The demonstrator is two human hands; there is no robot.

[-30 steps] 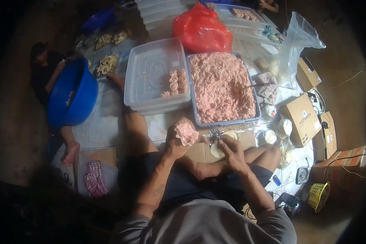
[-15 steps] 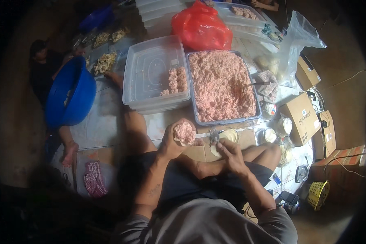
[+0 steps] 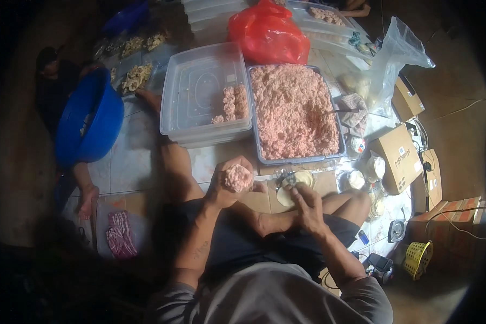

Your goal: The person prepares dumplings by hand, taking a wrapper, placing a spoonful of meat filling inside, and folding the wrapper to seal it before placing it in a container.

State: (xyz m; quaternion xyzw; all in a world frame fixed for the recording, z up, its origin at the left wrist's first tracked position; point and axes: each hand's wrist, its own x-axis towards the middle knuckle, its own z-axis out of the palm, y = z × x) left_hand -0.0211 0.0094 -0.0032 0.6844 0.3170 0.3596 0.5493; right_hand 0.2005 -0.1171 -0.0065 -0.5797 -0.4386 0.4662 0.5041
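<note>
My left hand (image 3: pixel 227 186) is wrapped round a dumpling (image 3: pixel 238 177), with its pink minced filling showing at the top. To the right, my right hand (image 3: pixel 309 205) has thumb and fingers pinched together over a stack of round, pale dough wrappers (image 3: pixel 303 178). A small greyish, shiny thing shows at its fingertips, too small to name. The wrappers lie on a piece of cardboard (image 3: pixel 259 201) in front of my crossed legs. Beyond my hands stands a tub of pink minced meat (image 3: pixel 294 116) with a handle sticking out on its right side.
Left of the meat, a clear plastic box (image 3: pixel 191 102) holds a few rows of dumplings. Behind are a red plastic bag (image 3: pixel 267 35) and more boxes. A blue basin (image 3: pixel 92 121) stands left by another person. Wrapped wrapper packs (image 3: pixel 356 180) and a cardboard box (image 3: pixel 397 159) are at right.
My left hand has shifted slightly left with the dumpling and turned it more upright. My right hand's fingertips have moved a little onto the wrapper stack.
</note>
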